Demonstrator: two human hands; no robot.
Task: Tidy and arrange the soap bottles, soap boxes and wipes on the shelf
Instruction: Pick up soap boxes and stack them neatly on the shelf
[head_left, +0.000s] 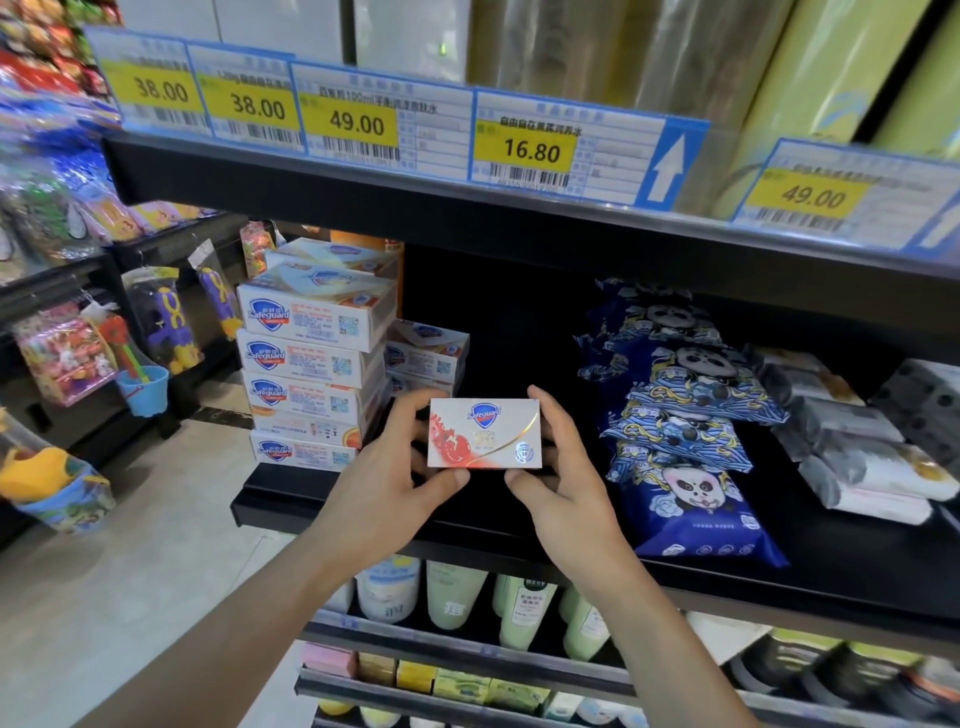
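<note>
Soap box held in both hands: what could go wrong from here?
1. The soap box is pinched only at its ends by the left hand and right hand; it might slip.
2. The tall stack of soap boxes looks uneven; adding or nudging could topple it.

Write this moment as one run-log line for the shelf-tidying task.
left hand: holds soap box | right hand: holds same box | box: above shelf, between box stack and wipes
</note>
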